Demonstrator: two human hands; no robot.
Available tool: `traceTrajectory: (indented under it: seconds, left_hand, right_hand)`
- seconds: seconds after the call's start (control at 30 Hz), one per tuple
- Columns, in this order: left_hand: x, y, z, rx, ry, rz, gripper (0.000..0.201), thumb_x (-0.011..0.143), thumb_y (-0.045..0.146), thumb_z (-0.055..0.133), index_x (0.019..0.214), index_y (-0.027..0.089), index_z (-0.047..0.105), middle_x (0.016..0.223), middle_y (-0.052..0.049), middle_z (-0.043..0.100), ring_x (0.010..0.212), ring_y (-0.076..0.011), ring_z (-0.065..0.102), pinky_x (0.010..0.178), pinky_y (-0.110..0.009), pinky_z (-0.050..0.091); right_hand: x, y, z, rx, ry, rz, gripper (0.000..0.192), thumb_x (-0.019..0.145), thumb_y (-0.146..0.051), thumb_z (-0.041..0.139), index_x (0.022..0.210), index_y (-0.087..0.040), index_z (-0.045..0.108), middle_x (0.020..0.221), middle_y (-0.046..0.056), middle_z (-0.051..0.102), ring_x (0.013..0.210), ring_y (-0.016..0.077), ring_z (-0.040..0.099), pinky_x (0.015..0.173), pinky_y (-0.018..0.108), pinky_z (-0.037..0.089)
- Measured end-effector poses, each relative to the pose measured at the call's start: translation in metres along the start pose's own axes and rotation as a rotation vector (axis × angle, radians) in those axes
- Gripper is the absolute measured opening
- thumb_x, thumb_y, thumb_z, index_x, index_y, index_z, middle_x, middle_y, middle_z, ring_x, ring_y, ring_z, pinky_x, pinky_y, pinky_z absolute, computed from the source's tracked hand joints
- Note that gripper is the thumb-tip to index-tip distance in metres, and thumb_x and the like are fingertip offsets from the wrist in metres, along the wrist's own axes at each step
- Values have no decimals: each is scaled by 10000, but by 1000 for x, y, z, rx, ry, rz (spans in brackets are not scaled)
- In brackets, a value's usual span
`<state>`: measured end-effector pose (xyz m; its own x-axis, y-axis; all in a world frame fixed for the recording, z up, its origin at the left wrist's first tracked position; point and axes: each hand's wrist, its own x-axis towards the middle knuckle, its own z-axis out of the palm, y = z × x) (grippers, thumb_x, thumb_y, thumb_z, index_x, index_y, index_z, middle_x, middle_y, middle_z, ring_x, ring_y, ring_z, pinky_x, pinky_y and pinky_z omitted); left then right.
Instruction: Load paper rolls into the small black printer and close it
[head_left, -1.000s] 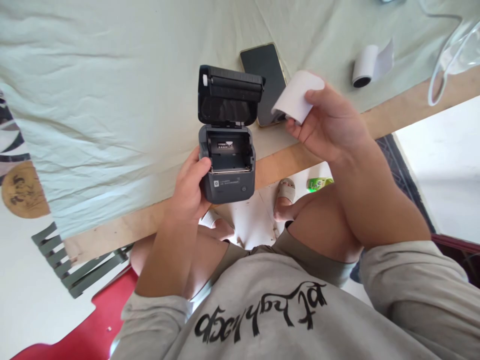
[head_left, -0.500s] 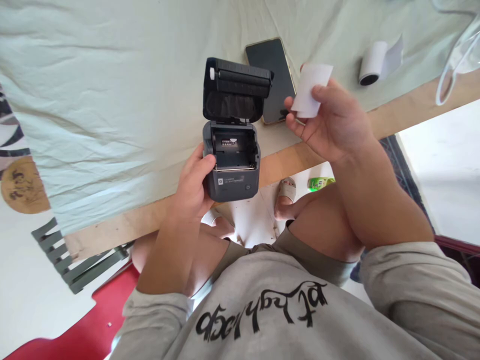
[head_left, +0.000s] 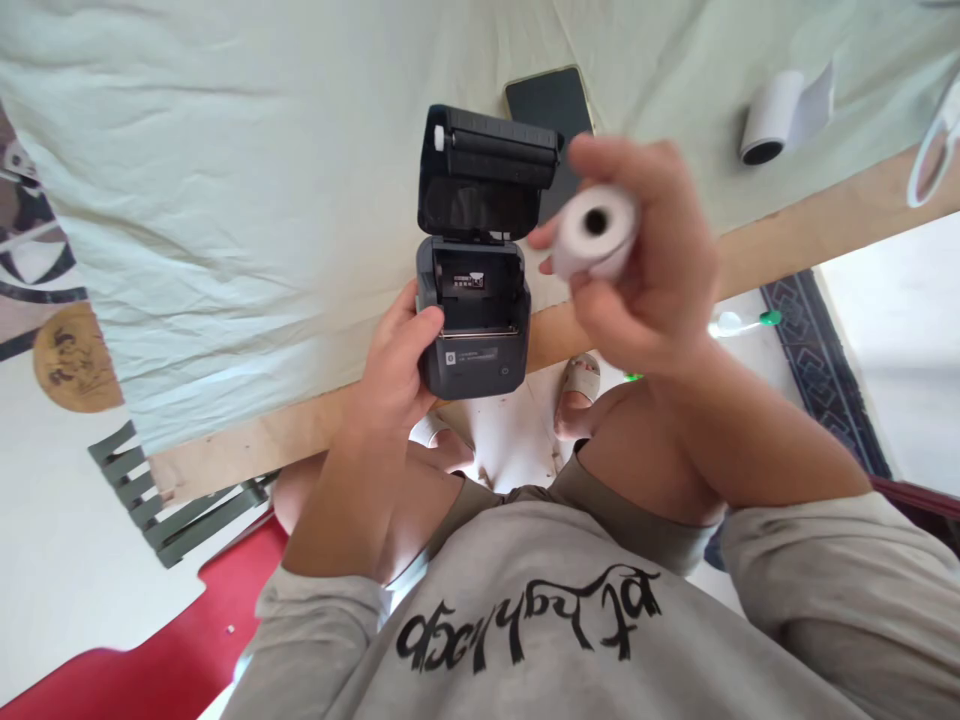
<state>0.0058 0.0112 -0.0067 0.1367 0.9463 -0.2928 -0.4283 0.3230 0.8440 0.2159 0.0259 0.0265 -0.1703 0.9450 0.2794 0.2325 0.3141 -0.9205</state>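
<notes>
In the head view, the left hand [head_left: 394,365] grips the side of a small black printer [head_left: 480,368], its lid [head_left: 480,208] raised and its bay bare, held over the counter [head_left: 285,220] edge. The right hand [head_left: 660,260], blurred, curls around a white paper roll [head_left: 577,240], hole facing the wearer, beside the printer. A phone [head_left: 551,95] lies partly hidden beyond; another roll [head_left: 772,112] rests further right.

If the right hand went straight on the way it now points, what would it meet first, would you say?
Probably the open lid of the dark printer, just ahead of the right hand; depth is unclear, so it might pass above.
</notes>
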Motion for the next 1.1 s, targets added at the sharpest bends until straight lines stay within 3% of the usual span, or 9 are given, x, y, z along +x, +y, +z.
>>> traceTrajectory:
  seconds: [0.1, 0.27, 0.5, 0.67, 0.73, 0.87, 0.93, 1.0, 1.1]
  left_hand:
    - [-1, 0, 1, 32, 29, 28, 341, 734, 364, 845, 988, 174, 721, 798, 6, 737, 631, -127, 695, 553, -219, 560]
    - [-1, -3, -2, 64, 2, 44, 317, 792, 347, 800, 1049, 185, 711, 799, 1, 728, 708, -165, 742, 594, -245, 593]
    - [-1, -4, -3, 16, -77, 30, 320, 821, 346, 769, 1091, 192, 694, 893, -33, 747, 953, -250, 769, 715, -314, 637]
    - [0, -4, -2, -59, -84, 33, 364, 828, 507, 726, 1028, 205, 691, 876, -37, 734, 980, -252, 734, 795, -333, 617]
    - [0, -4, -3, -24, -83, 59, 382, 787, 455, 786, 1081, 236, 679, 948, -25, 739, 961, -220, 713, 783, -302, 601]
    - [1, -8, -7, 10, -108, 136, 535, 750, 195, 819, 1237, 299, 626, 1118, 9, 724, 947, -149, 676, 803, -260, 578]
    - [2, -10, -9, 22, -139, 163, 592, 719, 200, 836, 1261, 302, 621, 1152, -1, 718, 956, -165, 682, 792, -280, 584]
    - [3, -11, -10, 67, -147, 165, 653, 668, 235, 873, 1267, 312, 625, 1176, -13, 718, 971, -202, 696, 777, -314, 597]
    - [4, -12, -11, 109, -135, 161, 635, 682, 279, 873, 1272, 311, 642, 1248, -32, 706, 1105, -255, 688, 900, -369, 600]
  right_hand:
    - [-2, 6, 16, -322, -64, -332, 528, 813, -189, 546, 1320, -323, 485, 1248, 15, 657, 1130, 249, 668, 969, 442, 574]
    - [1, 22, 29, -621, -13, -483, 338, 794, -112, 476, 1102, -248, 502, 1065, 1, 726, 920, 218, 718, 777, 412, 559]
    - [3, 15, 28, -657, 90, -536, 107, 911, -136, 521, 878, -227, 568, 1050, -3, 758, 924, 181, 719, 779, 368, 497]
    - [-1, 8, 31, -561, 128, -782, 146, 900, -148, 610, 823, -240, 526, 814, -49, 699, 738, 133, 618, 652, 339, 430]
    - [-3, 8, 33, -545, 77, -820, 157, 892, -141, 614, 819, -240, 516, 796, -68, 688, 721, 118, 604, 634, 336, 416]
    - [-5, 11, 30, -494, -39, -803, 186, 978, -360, 576, 842, -241, 533, 797, -64, 680, 794, 130, 643, 712, 367, 461]
    - [-4, 12, 25, -400, 35, -748, 171, 981, -382, 547, 879, -246, 559, 828, -40, 667, 833, 141, 656, 758, 379, 501]
    - [-1, 13, 19, -344, 157, -571, 95, 961, -339, 529, 997, -268, 582, 1010, 3, 669, 972, 162, 672, 773, 361, 546]
    - [4, 13, 13, -241, 159, -188, 375, 943, -370, 493, 1315, -349, 456, 1509, 4, 463, 1403, 201, 512, 802, 321, 604]
